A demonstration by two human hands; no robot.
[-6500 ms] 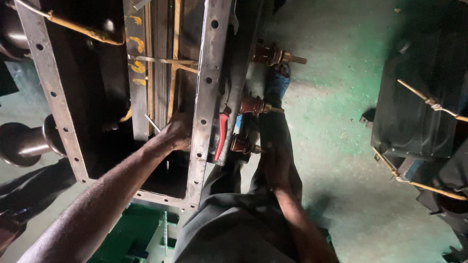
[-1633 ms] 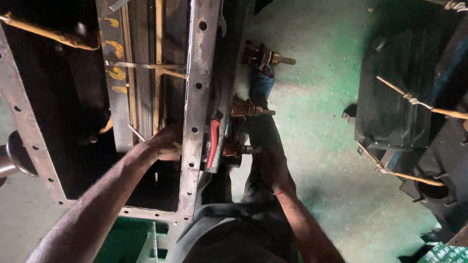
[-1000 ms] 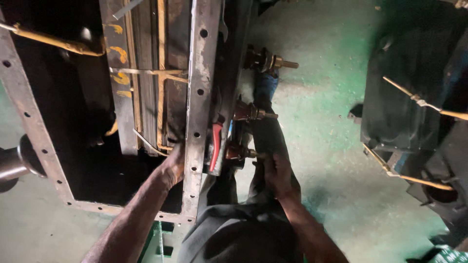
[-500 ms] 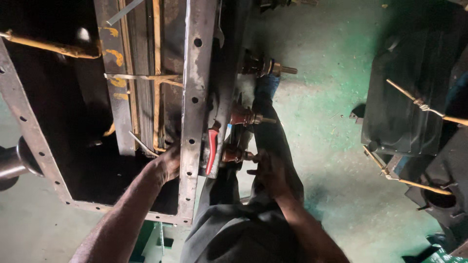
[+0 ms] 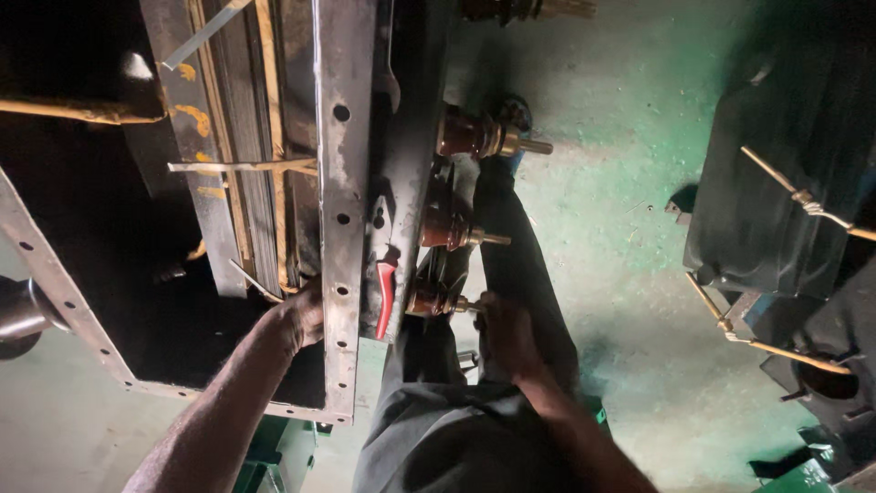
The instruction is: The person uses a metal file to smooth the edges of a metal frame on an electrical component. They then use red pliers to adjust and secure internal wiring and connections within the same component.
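Head view: the left hand (image 5: 301, 315) reaches inside the open steel tank (image 5: 342, 228) at centre left, fingers curled against the inner face of the drilled flange; whether they pinch anything there I cannot tell, since the rim hides the fingertips. The right hand (image 5: 506, 333) sits just right of centre, fingers closed around the brass stud tip of the lowest brown bushing (image 5: 433, 299). That bushing is mounted on the tank's outer wall, below two matching bushings (image 5: 456, 233), just beside a red-handled tool (image 5: 385, 292) resting on the rim.

The gripped bushing's long axis runs roughly horizontal in the frame, its stud pointing right, away from the tank wall toward the green floor (image 5: 620, 228).

As a judgement: the porcelain could crack if the stud is twisted hard against it, and the red-handled tool looks loosely perched, so a knock from either forearm could send it off the flange.
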